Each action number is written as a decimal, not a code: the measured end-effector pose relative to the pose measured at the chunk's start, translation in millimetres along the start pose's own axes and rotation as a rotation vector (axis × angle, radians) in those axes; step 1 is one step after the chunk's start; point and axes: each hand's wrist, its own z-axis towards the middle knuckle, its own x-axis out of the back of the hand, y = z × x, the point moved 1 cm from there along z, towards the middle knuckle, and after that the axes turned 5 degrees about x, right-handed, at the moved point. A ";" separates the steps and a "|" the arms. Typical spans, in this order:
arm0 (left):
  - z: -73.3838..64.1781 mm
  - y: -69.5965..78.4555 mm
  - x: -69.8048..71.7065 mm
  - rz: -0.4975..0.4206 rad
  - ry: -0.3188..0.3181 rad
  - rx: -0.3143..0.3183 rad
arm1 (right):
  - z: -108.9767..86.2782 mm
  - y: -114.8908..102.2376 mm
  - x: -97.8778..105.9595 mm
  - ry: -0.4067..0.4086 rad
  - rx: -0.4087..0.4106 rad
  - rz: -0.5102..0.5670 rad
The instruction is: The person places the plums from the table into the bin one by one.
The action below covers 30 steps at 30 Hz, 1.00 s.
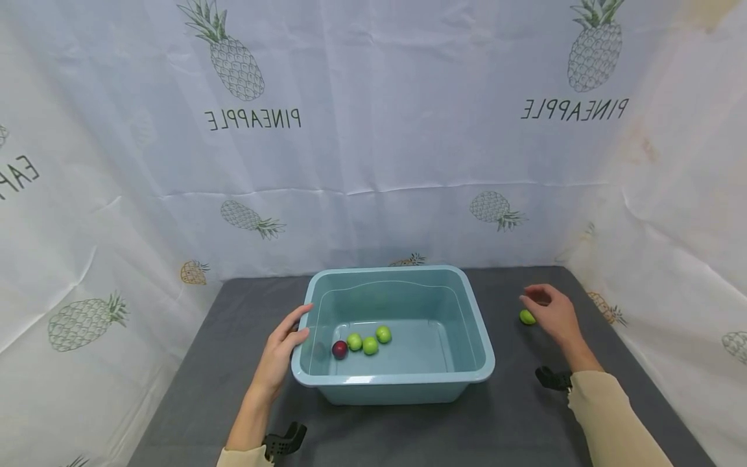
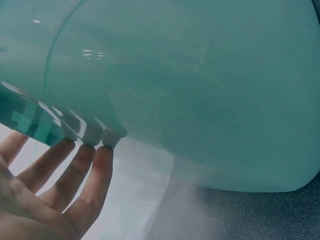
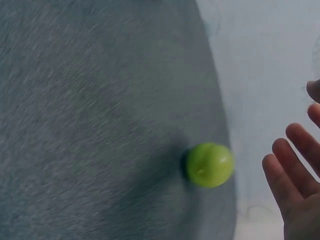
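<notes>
A light blue plastic basin (image 1: pixel 397 379) stands on the dark table. On its floor lie a dark red plum-like fruit (image 1: pixel 340 349) and several small round green fruits (image 1: pixel 370 346). My left hand (image 1: pixel 274 357) holds the basin's left rim, with thumb and forefinger over the edge. In the left wrist view, other fingertips (image 2: pixel 102 155) touch the rim from below. To the right of the basin, my right hand (image 1: pixel 553 316) hovers by a single green fruit (image 1: pixel 528 317) on the table. The right wrist view shows that fruit (image 3: pixel 210 165) apart from the bent, spread fingers (image 3: pixel 287 165).
A dark grey cloth (image 1: pixel 502 428) covers the table. White curtain-like sheets (image 1: pixel 385 143) with pineapple prints surround it at the back and sides. Each wrist wears a black strap mount (image 1: pixel 284 441).
</notes>
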 end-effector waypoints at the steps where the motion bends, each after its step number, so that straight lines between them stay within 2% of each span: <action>1: 0.1 0.1 -0.1 0.001 0.000 -0.001 | -0.5 2.5 -0.6 -0.002 -0.007 0.001; 12: -1.5 1.6 -0.5 -0.001 0.002 0.005 | -5.7 24.5 -9.7 -0.038 -0.064 -0.002; 20: -1.0 0.3 -0.9 0.006 -0.002 -0.004 | -9.4 41.1 -16.8 -0.103 -0.089 -0.020; 30: -2.0 -0.9 -1.2 -0.002 0.004 0.000 | -13.4 50.1 -18.3 -0.098 -0.103 -0.015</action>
